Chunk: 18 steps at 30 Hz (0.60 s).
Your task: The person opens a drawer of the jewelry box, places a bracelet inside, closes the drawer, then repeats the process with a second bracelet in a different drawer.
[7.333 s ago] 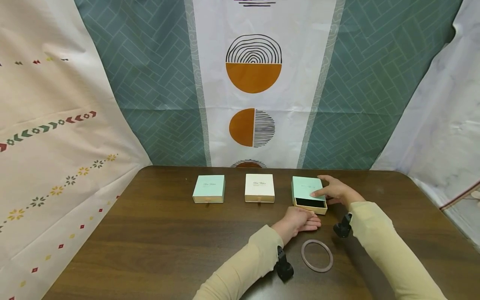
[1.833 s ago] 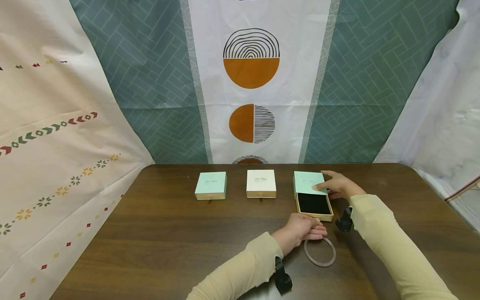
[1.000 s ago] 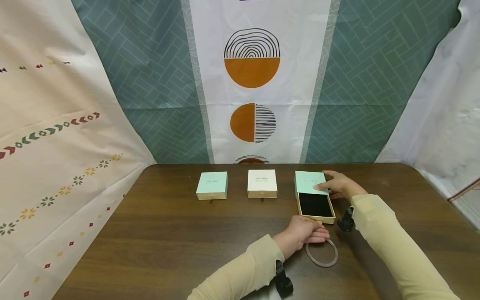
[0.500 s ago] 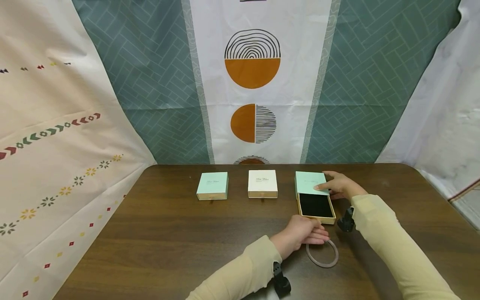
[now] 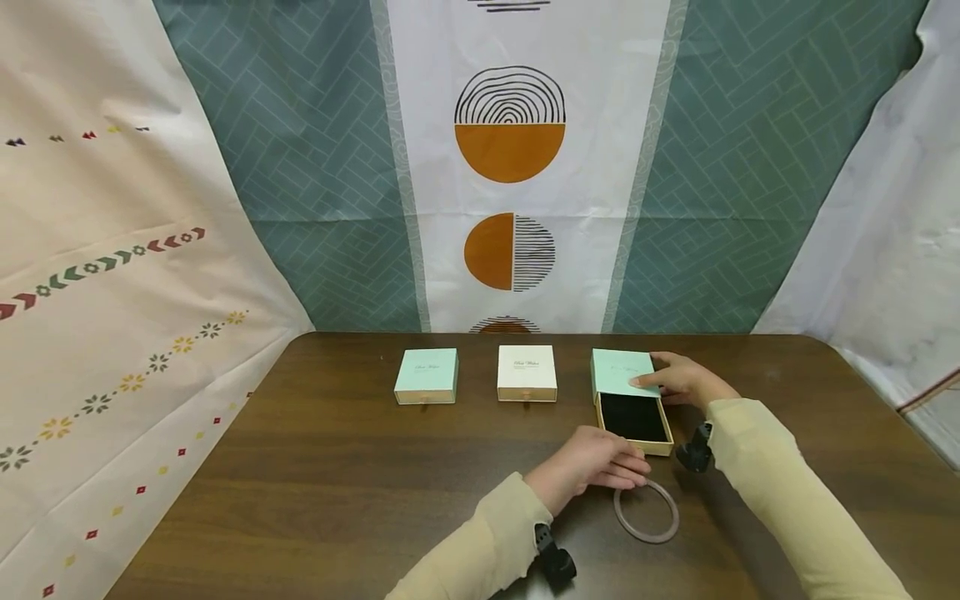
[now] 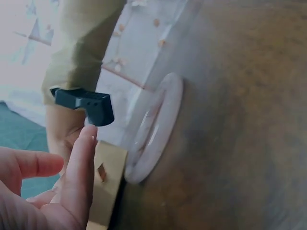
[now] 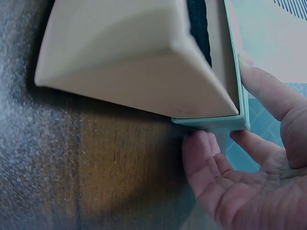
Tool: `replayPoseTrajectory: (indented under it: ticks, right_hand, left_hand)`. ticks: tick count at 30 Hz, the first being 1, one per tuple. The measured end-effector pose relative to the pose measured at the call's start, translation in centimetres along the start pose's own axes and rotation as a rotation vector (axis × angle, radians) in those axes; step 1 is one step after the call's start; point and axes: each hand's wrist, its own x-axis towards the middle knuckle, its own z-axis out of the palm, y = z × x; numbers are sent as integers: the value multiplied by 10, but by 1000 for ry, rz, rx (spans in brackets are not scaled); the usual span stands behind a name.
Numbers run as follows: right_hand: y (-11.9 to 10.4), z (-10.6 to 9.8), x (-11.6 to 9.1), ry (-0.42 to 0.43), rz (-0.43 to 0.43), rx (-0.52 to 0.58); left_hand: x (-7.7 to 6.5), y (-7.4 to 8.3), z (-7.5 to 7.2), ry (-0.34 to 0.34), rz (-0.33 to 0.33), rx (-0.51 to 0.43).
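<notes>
At the right stands a mint drawer box (image 5: 621, 372), its gold-edged drawer (image 5: 634, 417) with a black lining pulled well out toward me. My right hand (image 5: 681, 380) holds the mint sleeve, thumb on its top and fingers along its right side, as the right wrist view also shows. Just in front of the drawer hovers my left hand (image 5: 597, 461), fingers extended and holding nothing. In the left wrist view its fingers are apart from the drawer's ribbon tab (image 6: 101, 172). A pale mauve bangle (image 5: 675, 518) lies on the table beside the left fingertips.
A closed mint box (image 5: 426, 372) and a closed white box (image 5: 527, 369) stand in a row to the left. The brown table (image 5: 337, 483) ends at a patterned cloth backdrop (image 5: 330, 275). Each wrist wears a black camera (image 5: 555, 560).
The drawer, barely out at first, has slid toward me, drawn by my left hand. That hand has now let go of the tab and shifted slightly left; the right hand keeps its hold.
</notes>
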Motion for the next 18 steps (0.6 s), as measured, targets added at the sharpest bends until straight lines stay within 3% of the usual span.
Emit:
replayPoseTrajectory:
  ticks: [10, 18]
  right_hand:
    - [4, 4, 3, 19, -10, 20]
    - [5, 1, -1, 11, -16, 16]
  left_hand:
    - [-5, 11, -18, -74, 44, 81]
    - [-8, 12, -16, 52, 125, 284]
